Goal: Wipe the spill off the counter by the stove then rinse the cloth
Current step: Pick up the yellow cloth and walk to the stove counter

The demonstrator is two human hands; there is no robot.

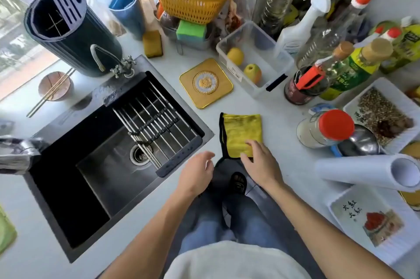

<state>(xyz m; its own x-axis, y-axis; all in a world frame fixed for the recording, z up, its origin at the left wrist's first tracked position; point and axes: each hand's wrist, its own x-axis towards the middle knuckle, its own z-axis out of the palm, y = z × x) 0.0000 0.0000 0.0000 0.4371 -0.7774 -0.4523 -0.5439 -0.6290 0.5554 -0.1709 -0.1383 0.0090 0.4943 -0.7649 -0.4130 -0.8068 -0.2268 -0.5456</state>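
A yellow cloth (241,133) with a black edge lies folded flat on the white counter (279,119), right of the sink, its near corner at the counter's front edge. My right hand (261,160) rests on the cloth's near right corner, fingers laid on top of it. My left hand (197,169) hovers just off the counter edge between sink and cloth, fingers loosely curled, holding nothing. The dark sink (118,142) with a roll-up drying rack (154,119) lies to the left, its tap (122,67) at the back. No stove or spill is visible.
A gold trivet (205,83) sits behind the cloth. A clear box (254,62) with fruit, bottles (354,64), a red-capped jar (327,128), a spice tray (384,115) and a paper roll (368,169) crowd the right. Sponges (191,30) and a yellow basket (191,3) stand at the back.
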